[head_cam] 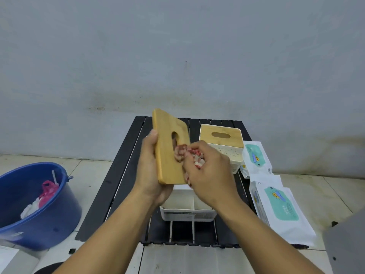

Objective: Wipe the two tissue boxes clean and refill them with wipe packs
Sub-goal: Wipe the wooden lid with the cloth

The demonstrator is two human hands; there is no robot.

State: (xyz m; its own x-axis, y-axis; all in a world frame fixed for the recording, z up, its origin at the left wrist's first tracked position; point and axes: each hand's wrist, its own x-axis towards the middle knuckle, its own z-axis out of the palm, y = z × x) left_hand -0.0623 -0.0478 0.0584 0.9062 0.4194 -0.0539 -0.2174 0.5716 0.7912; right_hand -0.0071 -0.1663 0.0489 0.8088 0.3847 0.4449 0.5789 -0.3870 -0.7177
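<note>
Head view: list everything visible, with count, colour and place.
lid: one, light wood with a slot, held up tilted above the open box
cloth: one, red and white, bunched against the lid
open box: one, white, near middle of the table, below the hands
closed box: one, white with wooden top, far right of the table
wipe packs: at least two, white with teal labels, table's right edge
table: one, black, slatted, centre
bucket: one, blue, floor at left, pink and white scraps inside
left hand: grips the lid
right hand: grips the cloth
</note>
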